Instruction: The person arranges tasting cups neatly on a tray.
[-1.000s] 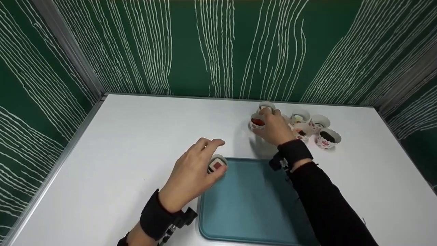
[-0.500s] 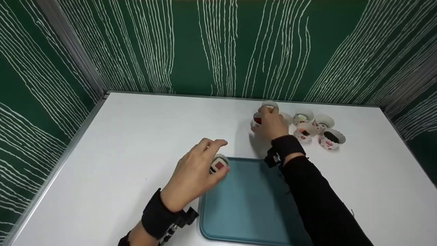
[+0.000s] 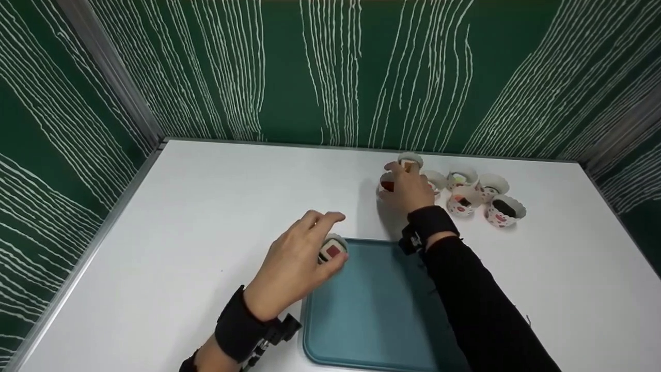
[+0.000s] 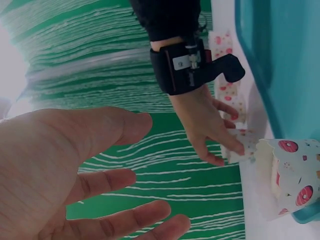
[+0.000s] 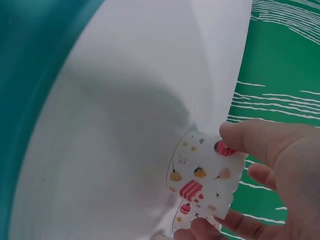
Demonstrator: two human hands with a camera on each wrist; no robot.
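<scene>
My left hand [image 3: 289, 263], fingers spread and relaxed, hovers beside a patterned paper baking cup [image 4: 297, 175] at the tray's far left corner. Inside this cup is a white, dark-rimmed sushi-like roll [image 3: 333, 251] with a red square centre. A gap separates the left hand from it in the left wrist view. At the back of the table, my right hand [image 3: 411, 190] has its thumb and fingers curled round the rim of another paper baking cup [image 5: 200, 167]. That cup has red contents [image 3: 387, 186]; the right hand covers part of it in the head view.
A teal tray [image 3: 372, 315] lies between the forearms. Several more paper cups with food-like pieces cluster at the back right, including one with dark filling [image 3: 505, 209] and one with an orange-and-white piece [image 3: 409, 163]. A green panel [image 3: 289, 72] bounds the table [image 3: 232, 196] behind.
The right hand has shifted slightly left and its fingers have moved about the red-filled cup. The left hand and its nearby cup have stayed practically still.
</scene>
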